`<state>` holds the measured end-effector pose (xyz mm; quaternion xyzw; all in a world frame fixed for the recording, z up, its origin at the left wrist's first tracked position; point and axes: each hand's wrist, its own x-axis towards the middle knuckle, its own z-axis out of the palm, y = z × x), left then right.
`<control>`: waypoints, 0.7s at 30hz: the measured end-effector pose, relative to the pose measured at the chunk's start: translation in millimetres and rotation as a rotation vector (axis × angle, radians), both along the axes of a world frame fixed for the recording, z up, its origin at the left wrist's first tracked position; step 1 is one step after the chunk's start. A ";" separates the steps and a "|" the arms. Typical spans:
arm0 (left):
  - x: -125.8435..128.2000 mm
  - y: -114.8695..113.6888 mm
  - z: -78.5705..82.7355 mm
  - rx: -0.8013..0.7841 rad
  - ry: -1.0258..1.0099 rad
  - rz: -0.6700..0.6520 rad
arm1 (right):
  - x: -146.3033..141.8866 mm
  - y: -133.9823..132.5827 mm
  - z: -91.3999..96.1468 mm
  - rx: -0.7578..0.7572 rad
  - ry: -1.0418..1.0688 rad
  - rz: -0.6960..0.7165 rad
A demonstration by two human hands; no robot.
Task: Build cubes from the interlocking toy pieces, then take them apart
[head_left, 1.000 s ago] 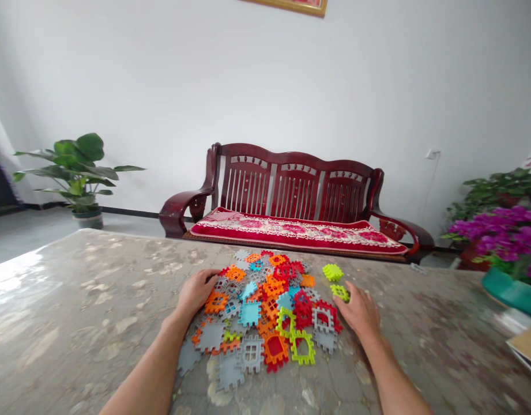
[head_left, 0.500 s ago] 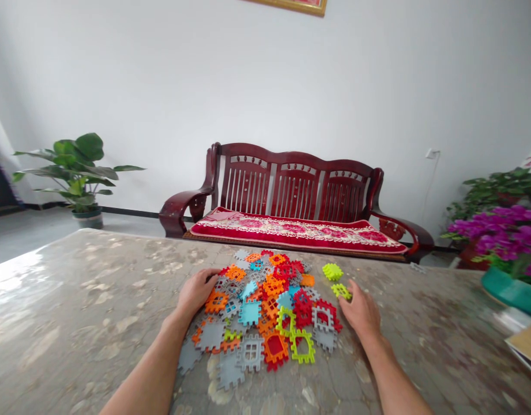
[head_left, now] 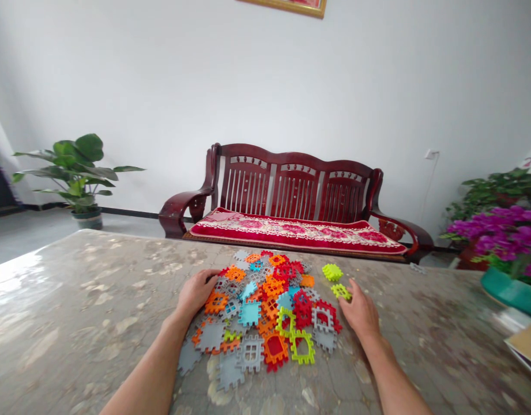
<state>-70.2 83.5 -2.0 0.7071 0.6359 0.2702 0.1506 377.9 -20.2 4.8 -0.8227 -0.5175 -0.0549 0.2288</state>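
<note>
A heap of flat toothed plastic tiles (head_left: 265,305) in red, orange, grey, blue and lime green lies on a marble-patterned table (head_left: 75,311). My left hand (head_left: 196,291) rests on the heap's left edge, fingers curled over the tiles near an orange one (head_left: 215,301). My right hand (head_left: 359,312) lies palm down at the heap's right edge, fingertips touching a lime green tile (head_left: 341,291). A second lime green tile (head_left: 332,271) sits apart, a little farther back.
A dark red wooden bench (head_left: 291,202) with a red cushion stands behind the table. A green pot with purple flowers (head_left: 513,253) and some papers (head_left: 527,346) sit at the table's right edge. A leafy plant (head_left: 77,173) stands on the floor at left.
My right hand slid slightly back toward the heap's edge, its fingers now a bit less over the lime green tile. My left hand stayed put.
</note>
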 end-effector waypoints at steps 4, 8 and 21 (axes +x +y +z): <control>-0.4 0.7 -0.2 -0.009 -0.004 -0.004 | 1.9 0.5 -0.4 0.006 -0.003 0.023; 0.2 0.3 1.1 -0.023 0.012 -0.002 | 1.6 -1.1 1.5 0.005 -0.052 0.017; 0.5 -1.1 2.0 -0.005 0.004 0.005 | 6.2 5.2 -9.6 -0.034 -0.089 0.178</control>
